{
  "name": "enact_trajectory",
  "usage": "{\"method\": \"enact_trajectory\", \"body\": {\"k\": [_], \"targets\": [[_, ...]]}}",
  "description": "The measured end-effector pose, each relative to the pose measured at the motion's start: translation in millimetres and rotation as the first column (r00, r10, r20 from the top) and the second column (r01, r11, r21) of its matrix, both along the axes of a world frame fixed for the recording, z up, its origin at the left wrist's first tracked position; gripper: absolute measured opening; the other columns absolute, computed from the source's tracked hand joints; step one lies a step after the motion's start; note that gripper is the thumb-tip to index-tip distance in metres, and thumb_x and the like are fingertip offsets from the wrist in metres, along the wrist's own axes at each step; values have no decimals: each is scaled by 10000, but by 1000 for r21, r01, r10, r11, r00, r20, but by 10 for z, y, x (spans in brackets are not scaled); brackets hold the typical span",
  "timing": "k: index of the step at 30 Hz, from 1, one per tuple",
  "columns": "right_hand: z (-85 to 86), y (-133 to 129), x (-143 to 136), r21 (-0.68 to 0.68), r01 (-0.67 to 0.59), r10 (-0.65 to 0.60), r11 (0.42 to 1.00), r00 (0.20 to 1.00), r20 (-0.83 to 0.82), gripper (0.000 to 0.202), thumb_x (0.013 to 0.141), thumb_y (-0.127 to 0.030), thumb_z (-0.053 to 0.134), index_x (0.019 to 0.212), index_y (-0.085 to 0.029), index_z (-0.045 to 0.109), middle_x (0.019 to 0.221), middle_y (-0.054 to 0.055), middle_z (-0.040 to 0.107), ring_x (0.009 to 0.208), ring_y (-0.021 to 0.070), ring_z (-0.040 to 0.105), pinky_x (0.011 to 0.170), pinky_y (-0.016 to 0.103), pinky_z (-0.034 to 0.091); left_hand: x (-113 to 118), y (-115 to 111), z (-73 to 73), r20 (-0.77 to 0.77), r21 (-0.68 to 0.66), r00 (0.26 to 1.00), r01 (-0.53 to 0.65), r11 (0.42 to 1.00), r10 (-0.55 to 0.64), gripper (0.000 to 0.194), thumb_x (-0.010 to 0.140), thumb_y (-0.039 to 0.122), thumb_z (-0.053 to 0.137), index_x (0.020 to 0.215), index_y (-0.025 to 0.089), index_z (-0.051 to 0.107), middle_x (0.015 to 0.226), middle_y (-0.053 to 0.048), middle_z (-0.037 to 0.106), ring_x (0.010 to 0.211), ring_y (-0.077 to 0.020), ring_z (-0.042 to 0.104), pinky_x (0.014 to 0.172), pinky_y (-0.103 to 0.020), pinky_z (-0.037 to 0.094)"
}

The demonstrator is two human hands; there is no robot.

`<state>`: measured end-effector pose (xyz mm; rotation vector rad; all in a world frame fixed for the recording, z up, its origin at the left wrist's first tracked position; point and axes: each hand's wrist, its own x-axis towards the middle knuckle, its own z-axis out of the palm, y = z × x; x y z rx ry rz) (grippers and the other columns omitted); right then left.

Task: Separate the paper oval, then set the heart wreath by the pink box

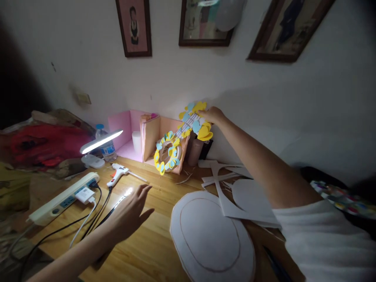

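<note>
Our right hand [213, 115] grasps the paper guitar [182, 137] by its neck at the tabletop's far edge — body slanting down-left; our left hand [132, 211] hovers, fingers spread, nearer us.

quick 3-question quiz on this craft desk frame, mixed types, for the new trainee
1. True or false: the right hand grips the top of the paper guitar.
2. The left hand is: A) holding the glue gun B) open above the table C) on the power strip.
3. What lies nearest the camera on the table?

Key: 1 true. 2 B. 3 The white foam oval with a drawn outline.
</note>
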<state>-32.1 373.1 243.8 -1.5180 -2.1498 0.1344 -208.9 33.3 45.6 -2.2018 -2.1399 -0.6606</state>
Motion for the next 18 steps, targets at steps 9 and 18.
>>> {"method": "enact_trajectory", "body": {"k": [9,18], "targets": [[-622,-693,1352,238,-275,278,931,960,24,343,851,-306,488,1146,-153,572,1065,131,648,994,262,610,886,413,468,459,274,67,-48,-208,985,155,966,-168,400,885,316,486,1228,118,542,1231,-180,602,1063,-295,626,894,-454,519],[-2164,-1329,3072,-226,-359,399,905,902,165,546,525,-50,628,991,-322,705,1127,46,674,1117,303,598,979,389,462,748,-568,-1091,328,-8,937,132,991,-122,388,882,280,448,1254,371,511,1213,-27,657,1054,-223,659,845,-318,582]]}}
